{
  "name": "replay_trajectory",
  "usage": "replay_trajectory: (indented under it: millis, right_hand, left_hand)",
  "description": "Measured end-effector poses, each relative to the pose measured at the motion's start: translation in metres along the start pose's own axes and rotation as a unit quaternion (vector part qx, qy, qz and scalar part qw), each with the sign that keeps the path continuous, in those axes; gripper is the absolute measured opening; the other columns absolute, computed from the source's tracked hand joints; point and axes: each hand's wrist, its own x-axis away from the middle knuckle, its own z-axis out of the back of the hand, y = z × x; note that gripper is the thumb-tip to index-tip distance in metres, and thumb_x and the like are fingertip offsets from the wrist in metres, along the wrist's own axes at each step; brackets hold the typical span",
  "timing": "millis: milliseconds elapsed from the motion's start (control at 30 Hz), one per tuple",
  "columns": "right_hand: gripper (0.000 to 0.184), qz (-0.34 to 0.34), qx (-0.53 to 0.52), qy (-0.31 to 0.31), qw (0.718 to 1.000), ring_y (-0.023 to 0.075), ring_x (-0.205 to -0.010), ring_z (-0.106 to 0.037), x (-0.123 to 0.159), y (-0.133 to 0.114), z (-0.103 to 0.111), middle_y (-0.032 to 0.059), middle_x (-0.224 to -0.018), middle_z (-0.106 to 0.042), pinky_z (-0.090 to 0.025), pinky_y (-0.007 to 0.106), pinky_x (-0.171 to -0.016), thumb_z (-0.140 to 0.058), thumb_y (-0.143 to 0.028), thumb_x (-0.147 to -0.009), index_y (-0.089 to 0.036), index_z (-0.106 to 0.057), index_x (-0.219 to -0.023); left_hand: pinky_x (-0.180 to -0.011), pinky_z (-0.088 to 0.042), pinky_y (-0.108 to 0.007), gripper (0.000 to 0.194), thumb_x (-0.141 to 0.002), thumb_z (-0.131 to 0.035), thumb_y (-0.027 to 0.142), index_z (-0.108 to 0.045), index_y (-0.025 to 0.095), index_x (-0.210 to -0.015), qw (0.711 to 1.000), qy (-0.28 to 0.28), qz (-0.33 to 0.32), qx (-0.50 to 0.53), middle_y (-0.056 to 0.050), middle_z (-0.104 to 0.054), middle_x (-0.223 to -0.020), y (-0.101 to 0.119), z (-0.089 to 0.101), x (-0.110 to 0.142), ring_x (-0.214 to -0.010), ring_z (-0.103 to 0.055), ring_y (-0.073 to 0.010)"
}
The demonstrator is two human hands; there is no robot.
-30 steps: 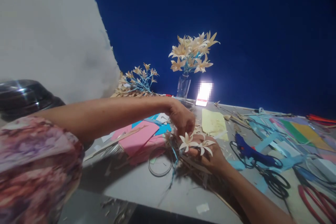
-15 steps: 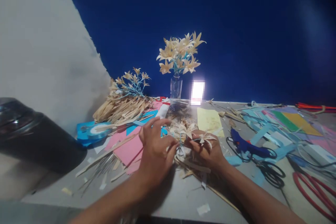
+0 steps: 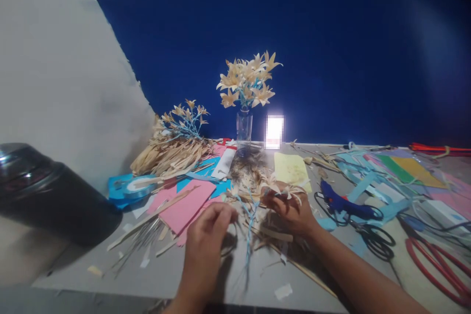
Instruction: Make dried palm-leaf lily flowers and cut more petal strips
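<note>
My right hand (image 3: pixel 290 213) is closed around a sprig of pale dried-leaf flowers (image 3: pixel 270 185), its fingers partly hidden behind the petals. Thin stems wrapped in light blue (image 3: pixel 251 213) hang down between my hands, over the scraps. To the left of these stems, my left hand (image 3: pixel 206 238) is low over the table with thumb and fingertips pressed together. Whatever may be in that pinch is too small or hidden to make out. Dry leaf strips (image 3: pixel 274 233) lie under my right hand.
A clear glass vase (image 3: pixel 244 132) of similar flowers stands at the back. Left are a dark cylinder (image 3: pixel 62 196), a blue tape dispenser (image 3: pixel 123 189), pink paper (image 3: pixel 187 203) and a leaf bundle (image 3: pixel 172 152). Right lie a blue glue gun (image 3: pixel 344 201) and red-handled scissors (image 3: pixel 434 260).
My left hand has moved down and toward me, away from the flowers, and its fingers have closed together. The blue stems now show between my hands. My right hand stays nearly in place.
</note>
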Motion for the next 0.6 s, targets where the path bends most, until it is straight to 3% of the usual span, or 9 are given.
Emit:
replay_trajectory:
  millis: [33, 100, 133, 200, 333, 400, 500, 600]
  right_hand:
    - [0.024, -0.002, -0.002, -0.004, 1.0, 0.0192, -0.065, -0.062, 0.001, -0.002, -0.001, 0.0049, -0.073, -0.064, -0.06, 0.033, -0.061, -0.074, -0.039, -0.075, -0.019, -0.065, -0.065]
    - [0.023, 0.003, 0.014, -0.023, 1.0, 0.0173, -0.063, -0.059, 0.002, -0.008, -0.001, 0.0036, -0.069, -0.06, -0.058, 0.03, -0.061, -0.072, -0.033, -0.077, -0.019, -0.063, -0.061]
    - [0.024, 0.013, 0.033, -0.036, 0.999, 0.0164, -0.062, -0.057, 0.002, -0.012, -0.001, 0.0029, -0.066, -0.058, -0.057, 0.029, -0.06, -0.071, -0.03, -0.078, -0.019, -0.062, -0.058]
    - [0.028, 0.041, 0.077, -0.06, 0.994, 0.0146, -0.058, -0.053, 0.002, -0.017, 0.0, 0.0015, -0.061, -0.055, -0.053, 0.026, -0.056, -0.07, -0.028, -0.079, -0.019, -0.06, -0.054]
    - [0.022, 0.05, 0.1, -0.069, 0.991, 0.0141, -0.057, -0.054, 0.001, -0.019, 0.003, 0.0016, -0.063, -0.059, -0.048, 0.025, -0.054, -0.069, -0.029, -0.079, -0.018, -0.065, -0.061]
    - [0.015, 0.037, 0.083, -0.058, 0.994, 0.016, -0.061, -0.058, 0.001, -0.015, 0.003, 0.003, -0.066, -0.064, -0.049, 0.026, -0.056, -0.072, -0.029, -0.075, -0.018, -0.069, -0.066]
    - [0.013, -0.004, 0.057, -0.017, 0.998, 0.0169, -0.064, -0.06, 0.003, -0.01, 0.0, 0.0032, -0.067, -0.066, -0.049, 0.028, -0.06, -0.077, -0.029, -0.068, -0.018, -0.07, -0.067]
    - [0.019, -0.087, 0.021, 0.031, 0.995, 0.0138, -0.055, -0.053, 0.004, -0.008, -0.007, 0.0, -0.058, -0.061, -0.044, 0.025, -0.053, -0.08, -0.033, -0.064, -0.017, -0.069, -0.064]
  left_hand:
    - [-0.073, -0.052, -0.032, 0.027, -0.086, -0.065, 0.044, -0.07, 0.017, -0.083, 0.988, -0.041, 0.12, 0.084, -0.007, -0.065, -0.084, 0.002, 0.001, -0.003, -0.078, -0.062, -0.019]
    - [-0.065, -0.055, -0.033, 0.038, -0.077, -0.073, 0.05, -0.069, 0.014, -0.088, 0.924, -0.133, 0.29, 0.212, -0.008, -0.066, -0.081, 0.001, -0.003, -0.008, -0.07, -0.063, -0.0188]
    - [-0.06, -0.055, -0.032, 0.041, -0.072, -0.078, 0.049, -0.069, 0.012, -0.088, 0.896, -0.165, 0.33, 0.249, -0.008, -0.066, -0.078, 0.0, -0.006, -0.01, -0.066, -0.062, -0.018]
    - [-0.048, -0.051, -0.025, 0.039, -0.066, -0.084, 0.043, -0.066, 0.012, -0.081, 0.878, -0.188, 0.349, 0.27, -0.004, -0.063, -0.067, -0.004, -0.014, -0.012, -0.054, -0.057, -0.0134]
    - [-0.036, -0.034, -0.016, 0.038, -0.06, -0.088, 0.031, -0.053, 0.018, -0.068, 0.892, -0.175, 0.333, 0.249, 0.004, -0.053, -0.051, -0.011, -0.027, -0.011, -0.04, -0.042, -0.0068]
    - [-0.035, -0.028, -0.016, 0.036, -0.061, -0.084, 0.031, -0.05, 0.02, -0.068, 0.918, -0.149, 0.304, 0.209, 0.007, -0.05, -0.046, -0.014, -0.031, -0.009, -0.037, -0.037, -0.0064]
    - [-0.04, -0.034, -0.02, 0.027, -0.069, -0.076, 0.031, -0.052, 0.02, -0.062, 0.982, -0.071, 0.168, 0.049, 0.006, -0.049, -0.045, -0.018, -0.036, -0.004, -0.038, -0.04, -0.0084]
    - [-0.06, -0.049, -0.027, 0.018, -0.075, -0.068, 0.028, -0.062, 0.02, -0.061, 0.99, 0.009, 0.011, -0.14, -0.002, -0.064, -0.059, -0.028, -0.039, 0.0, -0.058, -0.06, -0.0167]
